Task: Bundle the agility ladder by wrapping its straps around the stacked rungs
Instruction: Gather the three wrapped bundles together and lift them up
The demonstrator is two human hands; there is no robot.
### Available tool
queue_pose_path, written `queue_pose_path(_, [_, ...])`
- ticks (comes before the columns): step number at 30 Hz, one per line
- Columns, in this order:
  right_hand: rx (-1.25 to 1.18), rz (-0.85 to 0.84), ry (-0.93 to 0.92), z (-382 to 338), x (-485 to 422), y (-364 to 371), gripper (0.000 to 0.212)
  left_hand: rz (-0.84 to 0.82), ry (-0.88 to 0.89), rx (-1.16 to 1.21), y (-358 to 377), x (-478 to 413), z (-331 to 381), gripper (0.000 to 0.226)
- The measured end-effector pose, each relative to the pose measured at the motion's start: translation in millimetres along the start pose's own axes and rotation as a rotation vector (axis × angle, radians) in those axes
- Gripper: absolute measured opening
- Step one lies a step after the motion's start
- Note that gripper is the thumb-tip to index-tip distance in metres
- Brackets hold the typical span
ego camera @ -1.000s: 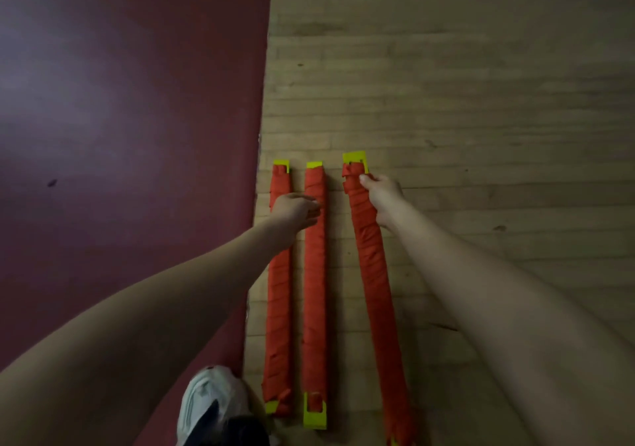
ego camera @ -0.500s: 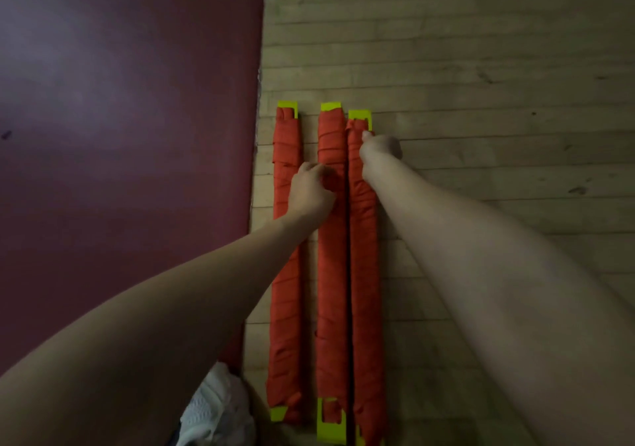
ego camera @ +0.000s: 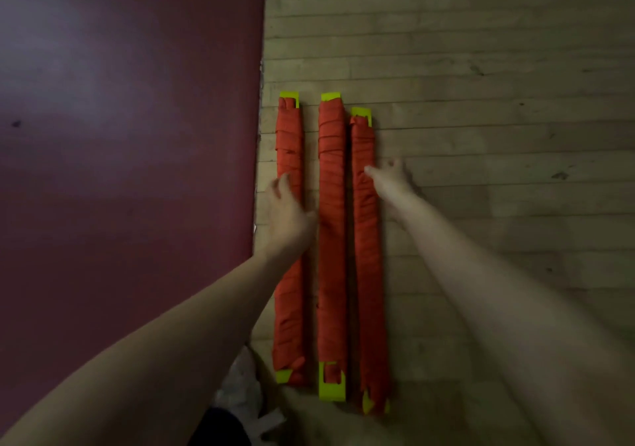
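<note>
Left of the middle orange strap-wrapped bundle with yellow-green ends (ego camera: 331, 239), a narrow gap is blocked midway by the left hand (ego camera: 287, 212). Right, a matching bundle (ego camera: 371, 291) crowds close; beyond it pale wooden planks (ego camera: 498, 136) lie open.

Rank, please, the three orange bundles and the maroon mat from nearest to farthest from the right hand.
1. Right bundle, beside the right hand.
2. Middle bundle, centre.
3. Left bundle, by the left hand.
4. Maroon mat, far left.
</note>
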State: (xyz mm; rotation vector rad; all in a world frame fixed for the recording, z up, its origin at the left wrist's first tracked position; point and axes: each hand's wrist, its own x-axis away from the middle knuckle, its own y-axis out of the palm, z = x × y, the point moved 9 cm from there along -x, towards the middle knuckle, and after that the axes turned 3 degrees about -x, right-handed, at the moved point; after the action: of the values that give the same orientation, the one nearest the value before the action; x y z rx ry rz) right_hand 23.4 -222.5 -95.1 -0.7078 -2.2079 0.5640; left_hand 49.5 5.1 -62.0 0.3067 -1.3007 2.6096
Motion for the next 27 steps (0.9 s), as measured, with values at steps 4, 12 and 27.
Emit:
queue_pose_path(4, [0.034,-0.002,0.147,86,75,-14,0.070,-0.055,-0.417,0.039,6,66,-62,0.097])
queue_pose_path(12, [-0.224,-0.319,0.381,195,190,27,0.041,-0.239,-0.588,0.252,45,135,-105,0.073])
queue_pose_path(27, [-0.776,-0.491,0.237,162,192,43,0.036,-0.438,-0.517,0.899,61,156,-69,0.044])
